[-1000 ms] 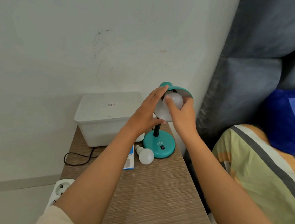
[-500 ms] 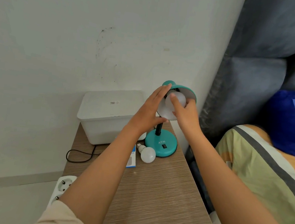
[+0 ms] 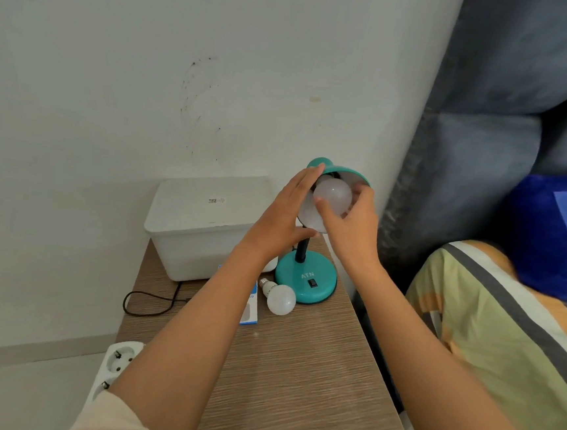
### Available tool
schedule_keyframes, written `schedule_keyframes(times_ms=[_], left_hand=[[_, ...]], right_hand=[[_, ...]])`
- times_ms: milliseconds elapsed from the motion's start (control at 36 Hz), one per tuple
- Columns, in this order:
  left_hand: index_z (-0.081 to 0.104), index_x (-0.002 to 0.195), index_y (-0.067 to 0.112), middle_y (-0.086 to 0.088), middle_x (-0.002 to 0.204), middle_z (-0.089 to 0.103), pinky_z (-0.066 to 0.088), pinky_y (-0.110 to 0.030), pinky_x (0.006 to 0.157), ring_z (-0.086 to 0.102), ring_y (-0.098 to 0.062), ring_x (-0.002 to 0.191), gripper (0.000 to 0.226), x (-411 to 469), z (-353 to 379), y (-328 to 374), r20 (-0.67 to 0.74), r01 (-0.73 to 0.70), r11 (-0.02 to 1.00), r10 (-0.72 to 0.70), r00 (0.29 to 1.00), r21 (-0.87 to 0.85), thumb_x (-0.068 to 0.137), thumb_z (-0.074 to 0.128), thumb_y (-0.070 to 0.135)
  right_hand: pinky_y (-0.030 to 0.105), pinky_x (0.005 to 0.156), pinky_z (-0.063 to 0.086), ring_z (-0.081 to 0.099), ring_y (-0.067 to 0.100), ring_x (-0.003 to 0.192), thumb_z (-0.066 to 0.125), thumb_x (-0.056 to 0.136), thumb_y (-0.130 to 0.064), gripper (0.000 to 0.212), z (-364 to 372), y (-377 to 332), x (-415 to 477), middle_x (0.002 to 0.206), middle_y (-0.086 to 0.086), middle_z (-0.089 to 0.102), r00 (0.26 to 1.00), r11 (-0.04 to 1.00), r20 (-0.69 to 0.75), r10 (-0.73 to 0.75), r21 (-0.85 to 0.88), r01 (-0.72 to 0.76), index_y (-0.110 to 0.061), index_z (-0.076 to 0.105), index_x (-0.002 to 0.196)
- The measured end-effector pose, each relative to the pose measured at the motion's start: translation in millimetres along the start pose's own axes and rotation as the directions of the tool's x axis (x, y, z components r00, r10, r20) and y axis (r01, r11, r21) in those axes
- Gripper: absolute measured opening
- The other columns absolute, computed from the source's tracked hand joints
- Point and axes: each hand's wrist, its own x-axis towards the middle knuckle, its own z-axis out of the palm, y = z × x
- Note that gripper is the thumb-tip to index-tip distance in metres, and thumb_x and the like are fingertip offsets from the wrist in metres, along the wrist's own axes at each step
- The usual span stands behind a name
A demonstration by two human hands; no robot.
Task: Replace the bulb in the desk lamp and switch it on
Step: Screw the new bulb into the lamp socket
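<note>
Standing on wooden tabletop (image 3: 294, 387): teal desk lamp (image 3: 305, 280) | left hand (image 3: 284, 215) spread flat against shade (image 3: 347, 172) | right hand (image 3: 351, 222) pinching white bulb (image 3: 332, 195) inside shade | spare bulb (image 3: 280, 298) lying just beside lamp base.

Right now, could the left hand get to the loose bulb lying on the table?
Probably yes: the spare bulb lies uncovered just below the left hand, beside the lamp base. The hand must first let go of the shade.
</note>
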Motion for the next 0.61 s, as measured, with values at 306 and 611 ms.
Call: schedule_keyframes(times_ms=[306,611], left_hand=[[0.010,0.141,0.035,0.001,0.152,0.023,0.015,0.003,0.101,0.019,0.006,0.130,0.101,-0.1,-2.3,0.7,-0.008,-0.005,1.000,0.005,1.000,-0.001,0.071,0.078,0.007],[0.011,0.142,0.034,0.001,0.153,0.022,0.014,0.001,0.103,0.020,0.003,0.132,0.102,0.2,-2.4,0.9,0.007,-0.006,1.000,0.006,1.000,0.001,0.071,0.078,0.008]], right_hand=[[0.021,0.076,0.047,0.057,0.013,0.100,0.063,0.083,-0.041,0.052,-3.1,-2.5,3.3,0.110,-0.002,0.056,0.999,0.999,0.040,0.034,-0.005,-0.034,-0.010,0.048,0.122],[0.028,0.091,0.048,0.056,0.018,0.109,0.070,0.078,-0.036,0.061,-5.2,-5.1,1.0,0.125,0.008,0.057,1.000,0.999,-0.010,-0.025,-0.035,0.025,-0.010,0.045,0.126]])
